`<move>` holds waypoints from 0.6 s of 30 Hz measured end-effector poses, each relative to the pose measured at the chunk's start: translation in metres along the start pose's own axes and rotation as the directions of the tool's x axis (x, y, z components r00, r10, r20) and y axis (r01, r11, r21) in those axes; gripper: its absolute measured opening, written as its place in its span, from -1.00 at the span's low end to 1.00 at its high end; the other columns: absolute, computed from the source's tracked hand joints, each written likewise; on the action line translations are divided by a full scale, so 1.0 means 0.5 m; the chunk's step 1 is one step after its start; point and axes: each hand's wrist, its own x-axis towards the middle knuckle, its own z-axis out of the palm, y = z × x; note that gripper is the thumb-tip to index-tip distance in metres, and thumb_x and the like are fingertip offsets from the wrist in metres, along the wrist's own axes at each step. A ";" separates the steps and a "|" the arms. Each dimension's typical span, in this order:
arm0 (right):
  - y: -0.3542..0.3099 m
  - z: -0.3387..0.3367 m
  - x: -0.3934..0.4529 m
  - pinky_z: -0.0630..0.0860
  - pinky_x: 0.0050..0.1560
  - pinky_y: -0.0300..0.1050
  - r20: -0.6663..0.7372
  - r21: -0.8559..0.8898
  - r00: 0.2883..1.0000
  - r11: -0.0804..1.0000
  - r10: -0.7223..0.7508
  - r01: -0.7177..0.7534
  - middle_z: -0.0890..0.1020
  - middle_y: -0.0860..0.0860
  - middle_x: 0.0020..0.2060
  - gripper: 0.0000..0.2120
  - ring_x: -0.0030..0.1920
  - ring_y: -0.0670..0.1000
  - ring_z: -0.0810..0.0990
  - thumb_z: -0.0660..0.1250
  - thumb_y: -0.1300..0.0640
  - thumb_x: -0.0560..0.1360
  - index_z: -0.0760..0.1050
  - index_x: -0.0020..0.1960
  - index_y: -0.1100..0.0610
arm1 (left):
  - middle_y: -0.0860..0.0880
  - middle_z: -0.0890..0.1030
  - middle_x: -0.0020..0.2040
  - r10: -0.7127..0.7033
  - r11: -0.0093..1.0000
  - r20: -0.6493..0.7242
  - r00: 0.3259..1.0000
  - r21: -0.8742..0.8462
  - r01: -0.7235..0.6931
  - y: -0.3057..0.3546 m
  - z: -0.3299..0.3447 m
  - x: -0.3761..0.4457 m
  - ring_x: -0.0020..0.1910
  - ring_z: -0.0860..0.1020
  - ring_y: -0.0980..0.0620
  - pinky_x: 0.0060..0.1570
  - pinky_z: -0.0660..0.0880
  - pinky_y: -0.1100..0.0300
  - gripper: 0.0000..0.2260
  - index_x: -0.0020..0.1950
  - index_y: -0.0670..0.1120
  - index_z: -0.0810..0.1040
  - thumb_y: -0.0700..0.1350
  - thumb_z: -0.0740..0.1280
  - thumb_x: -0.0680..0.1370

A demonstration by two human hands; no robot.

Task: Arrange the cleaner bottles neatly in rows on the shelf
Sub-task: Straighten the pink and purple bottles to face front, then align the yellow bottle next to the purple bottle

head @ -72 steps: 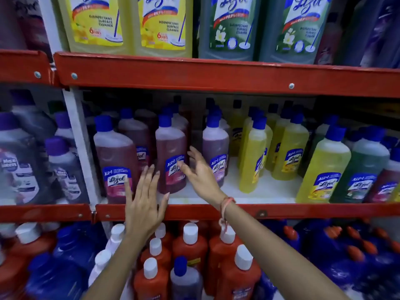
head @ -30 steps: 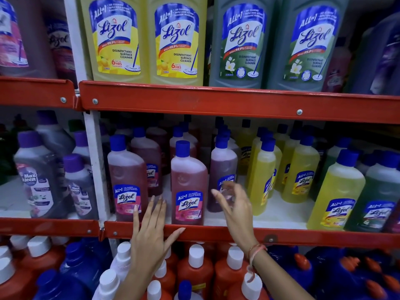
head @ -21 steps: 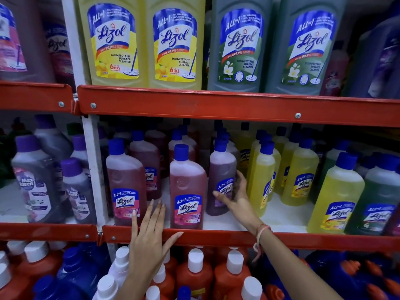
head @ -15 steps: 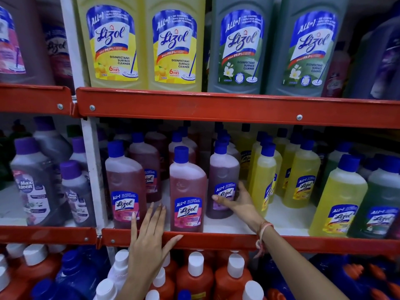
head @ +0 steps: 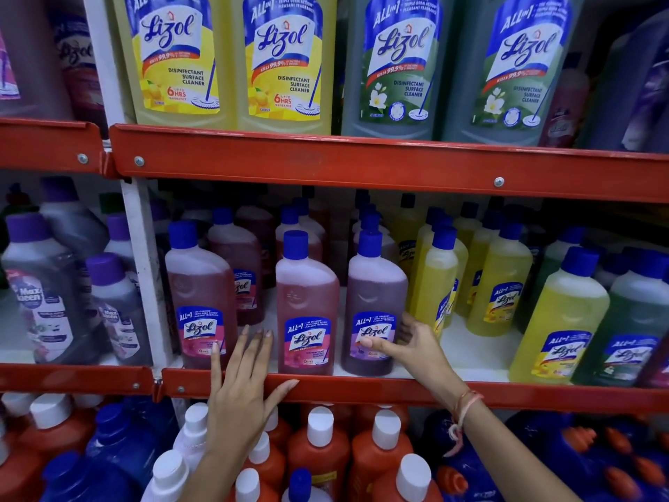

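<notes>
On the middle shelf (head: 362, 391) stand three blue-capped cleaner bottles in a front row: a pink bottle (head: 199, 295) at the left, a second pink bottle (head: 306, 306) in the middle and a purple bottle (head: 374, 302) at the right. My right hand (head: 405, 344) grips the lower part of the purple bottle, thumb across its label and fingers round its right side. My left hand (head: 242, 389) lies flat with spread fingers over the red shelf rail, its fingertips between the two pink bottles, holding nothing. More pink and purple bottles stand behind.
Yellow bottles (head: 434, 284) stand just right of the purple one, then green bottles (head: 630, 320). Large yellow and green bottles (head: 286, 59) fill the upper shelf. Grey bottles (head: 43, 295) sit left of the white upright (head: 144, 269). Orange and blue bottles (head: 318, 451) crowd the floor below.
My right hand reached to the purple bottle, closed round its base and drew it forward level with the pink bottles. My left hand stayed on the rail.
</notes>
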 end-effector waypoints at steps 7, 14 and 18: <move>-0.008 -0.006 -0.037 0.64 -0.10 -0.23 0.020 -0.014 1.000 1.000 -0.020 0.020 0.74 0.04 0.00 -0.28 -0.06 -0.12 0.73 0.61 -0.07 0.09 0.54 0.17 0.16 | -0.15 0.51 0.38 0.001 1.000 0.014 1.000 0.008 -0.002 0.002 -0.007 -0.002 0.47 0.27 -0.07 0.54 -0.10 -0.10 -0.31 0.44 -0.17 0.36 0.31 0.02 0.54; -0.019 -0.048 -0.052 0.60 -0.13 -0.29 -0.152 0.028 0.973 0.983 -0.175 0.181 0.70 -0.02 -0.02 -0.59 -0.02 -0.16 0.66 0.46 -0.13 0.30 0.59 0.09 0.01 | -0.15 0.49 0.39 -0.009 1.000 0.022 1.000 -0.009 0.009 0.004 -0.010 -0.002 0.47 0.24 -0.05 0.54 -0.14 -0.08 -0.30 0.44 -0.18 0.36 0.32 -0.01 0.54; -0.016 -0.110 -0.032 0.60 -0.07 -0.31 -0.503 -0.066 0.824 0.962 -0.261 0.264 0.66 -0.11 -0.08 -0.81 -0.01 -0.03 0.64 0.39 -0.10 0.43 0.57 0.00 -0.06 | -0.16 0.49 0.39 -0.015 1.000 0.025 1.000 -0.001 0.015 0.004 -0.007 -0.002 0.48 0.24 -0.05 0.53 -0.09 -0.11 -0.30 0.45 -0.18 0.35 0.32 0.00 0.54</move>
